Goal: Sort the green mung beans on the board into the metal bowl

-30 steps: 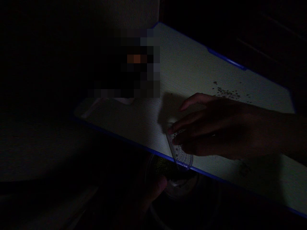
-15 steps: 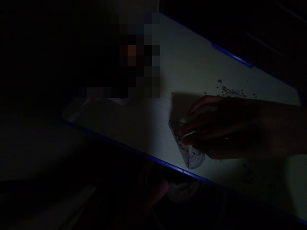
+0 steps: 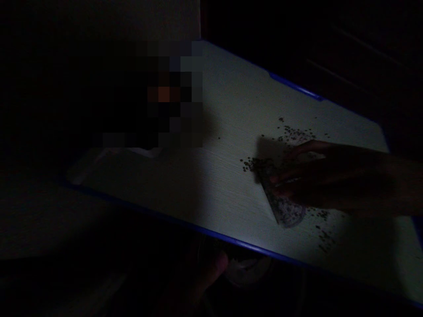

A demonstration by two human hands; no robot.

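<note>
In dim light my right hand (image 3: 333, 178) reaches in from the right over the pale tabletop. Its fingertips press on a clear protractor (image 3: 292, 218), straight edge facing left. Small dark grains (image 3: 249, 164) lie by the protractor's far corner, and more grains (image 3: 326, 240) are scattered near its rounded side. Below the table's near edge, my left hand (image 3: 211, 273) grips the rim of a round container (image 3: 246, 275), thumb on top. Its other fingers are lost in the dark, and the container's contents are hard to make out.
The pale table (image 3: 231, 189) has a blue rim (image 3: 231, 240) along its edges. Another patch of grains (image 3: 295, 133) lies beyond my right hand. A blurred-out patch covers the table's left part, beside a pale object (image 3: 145, 152) I cannot identify.
My right hand and the protractor have moved right across the table. Grains left of the protractor's far corner now show. The view has shifted slightly; my left hand stays at the container.
</note>
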